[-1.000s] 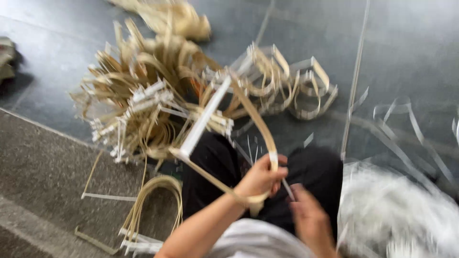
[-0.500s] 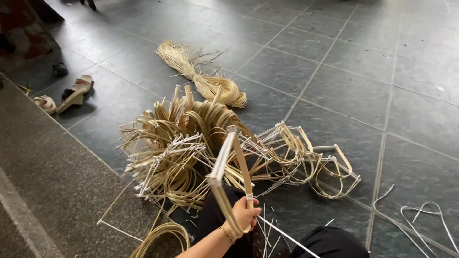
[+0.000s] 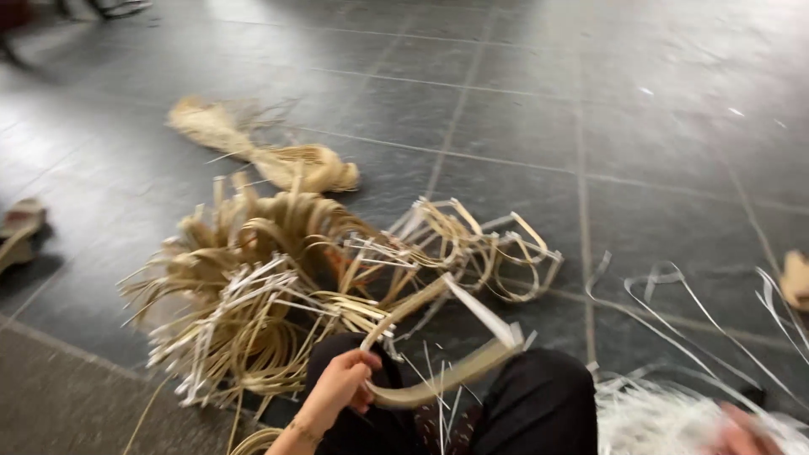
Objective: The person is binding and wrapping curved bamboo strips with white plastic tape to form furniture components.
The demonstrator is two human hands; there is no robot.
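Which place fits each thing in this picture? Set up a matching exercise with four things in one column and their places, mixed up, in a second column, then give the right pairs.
Things:
1. bent cane frame
2. straw bundle
3. pile of cane loops
4. sandal

Places:
A. at the left edge of the floor
B. on the tiles between the straw bundle and the person's lap
C. held in the left hand
D. farthest off, beyond the pile

Pairs: 1-C, 2-D, 3-B, 4-A
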